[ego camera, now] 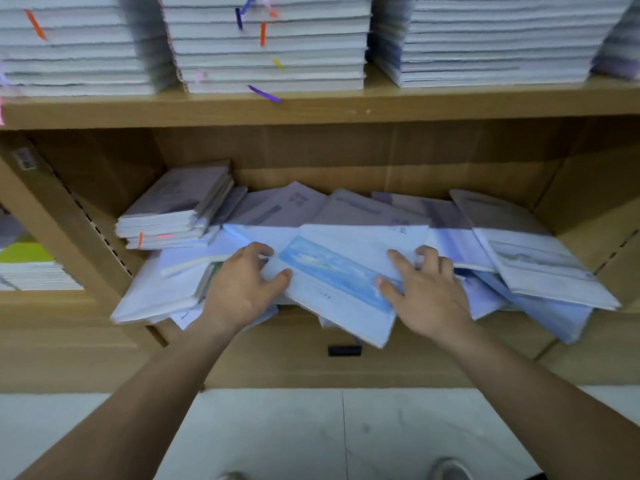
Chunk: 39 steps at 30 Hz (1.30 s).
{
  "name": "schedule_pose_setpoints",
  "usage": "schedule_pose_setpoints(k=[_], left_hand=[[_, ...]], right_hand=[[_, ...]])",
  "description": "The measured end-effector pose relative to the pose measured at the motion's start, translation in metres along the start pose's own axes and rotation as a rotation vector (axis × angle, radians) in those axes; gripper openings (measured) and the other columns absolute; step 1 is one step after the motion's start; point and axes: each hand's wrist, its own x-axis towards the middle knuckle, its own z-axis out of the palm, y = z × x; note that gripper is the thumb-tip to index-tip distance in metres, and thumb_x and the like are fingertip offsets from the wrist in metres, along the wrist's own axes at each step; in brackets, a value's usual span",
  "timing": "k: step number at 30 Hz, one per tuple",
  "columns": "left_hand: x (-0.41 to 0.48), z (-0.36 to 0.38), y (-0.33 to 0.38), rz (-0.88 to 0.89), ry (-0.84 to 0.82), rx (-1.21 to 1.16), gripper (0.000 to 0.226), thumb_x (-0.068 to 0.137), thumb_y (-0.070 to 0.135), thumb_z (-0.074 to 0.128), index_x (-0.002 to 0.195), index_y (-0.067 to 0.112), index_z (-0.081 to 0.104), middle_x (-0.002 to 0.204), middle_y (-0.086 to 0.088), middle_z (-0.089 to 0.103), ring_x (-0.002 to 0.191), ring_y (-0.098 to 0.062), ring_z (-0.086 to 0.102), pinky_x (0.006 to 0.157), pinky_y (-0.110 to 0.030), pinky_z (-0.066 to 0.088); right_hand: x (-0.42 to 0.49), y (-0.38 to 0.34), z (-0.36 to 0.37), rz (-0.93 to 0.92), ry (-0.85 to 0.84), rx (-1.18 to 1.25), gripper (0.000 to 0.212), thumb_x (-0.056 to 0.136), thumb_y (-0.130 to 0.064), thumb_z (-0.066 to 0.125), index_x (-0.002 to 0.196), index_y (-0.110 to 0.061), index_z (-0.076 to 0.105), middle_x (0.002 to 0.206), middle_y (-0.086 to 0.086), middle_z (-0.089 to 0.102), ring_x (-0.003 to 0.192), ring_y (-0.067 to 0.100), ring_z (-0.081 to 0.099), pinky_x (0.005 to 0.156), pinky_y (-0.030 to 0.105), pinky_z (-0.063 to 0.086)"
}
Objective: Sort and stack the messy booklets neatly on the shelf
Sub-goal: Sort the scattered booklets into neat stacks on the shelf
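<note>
Both hands grip one pale blue paper booklet with a sky-blue picture band across its cover (341, 289): the left hand (239, 289) pinches its left edge between thumb and curled fingers, and the right hand (420, 289) lies over its right side, thumb on the cover and fingers hooked over the far edge. This booklet sits tilted on top of a messy spread of pale blue and lilac booklets (485, 244), its near corner hanging past the front lip of the light brown wooden shelf (294, 341). Other loose booklets fan across the shelf, several jutting over its edge at the right. A small neat stack of lilac-covered booklets (176, 209) rests at the back left. On the board above stand tall white stacks of booklets (270, 43) with coloured paper tabs.
</note>
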Motion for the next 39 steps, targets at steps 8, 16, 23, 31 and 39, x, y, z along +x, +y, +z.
schedule_pose_setpoints(k=[8, 16, 23, 31, 39], left_hand=[[-0.009, 0.027, 0.032, 0.136, -0.114, -0.203, 0.035, 0.088, 0.034, 0.071, 0.111, 0.029, 0.045, 0.093, 0.017, 0.058, 0.079, -0.005, 0.058, 0.061, -0.012, 0.041], [-0.018, 0.054, 0.094, 0.347, -0.087, -0.315, 0.048, 0.086, 0.047, 0.063, 0.13, 0.033, 0.049, 0.118, 0.013, 0.063, 0.108, -0.014, 0.06, 0.087, -0.04, 0.052], [-0.017, 0.123, 0.194, 0.353, -0.253, -0.423, 0.067, 0.074, 0.062, 0.067, 0.133, 0.035, 0.049, 0.125, 0.011, 0.065, 0.115, -0.011, 0.061, 0.092, -0.039, 0.053], [-0.01, 0.174, 0.256, 0.328, -0.299, -0.208, 0.063, 0.065, 0.077, 0.056, 0.105, 0.028, 0.059, 0.086, 0.006, 0.067, 0.087, -0.022, 0.064, 0.072, -0.038, 0.053], [0.018, 0.148, 0.2, 0.25, -0.088, -0.155, 0.033, 0.092, 0.039, 0.065, 0.12, 0.021, 0.063, 0.113, 0.0, 0.059, 0.11, -0.023, 0.055, 0.094, -0.036, 0.048]], right_hand=[[-0.012, 0.009, -0.006, 0.076, -0.084, 0.537, 0.076, 0.1, -0.045, 0.053, 0.16, -0.023, 0.012, 0.157, 0.006, 0.039, 0.137, 0.025, 0.044, 0.096, 0.031, 0.04], [-0.025, 0.072, -0.04, 0.012, 0.238, 0.417, 0.07, 0.1, -0.039, 0.057, 0.159, -0.028, 0.02, 0.143, 0.009, 0.046, 0.117, 0.029, 0.053, 0.093, 0.04, 0.046], [-0.011, 0.183, -0.044, 0.28, 0.524, 0.458, 0.048, 0.095, -0.036, 0.065, 0.136, -0.012, 0.057, 0.123, 0.015, 0.066, 0.109, 0.033, 0.061, 0.083, 0.036, 0.047], [-0.007, 0.211, -0.03, 0.107, 0.183, 0.365, 0.05, 0.096, -0.055, 0.037, 0.131, -0.03, 0.063, 0.138, -0.001, 0.058, 0.128, 0.023, 0.051, 0.106, 0.041, 0.041], [0.008, 0.212, -0.021, 0.161, -0.128, 0.358, 0.065, 0.098, -0.067, 0.032, 0.157, -0.043, 0.018, 0.168, -0.007, 0.002, 0.153, 0.022, 0.001, 0.122, 0.042, 0.008]])
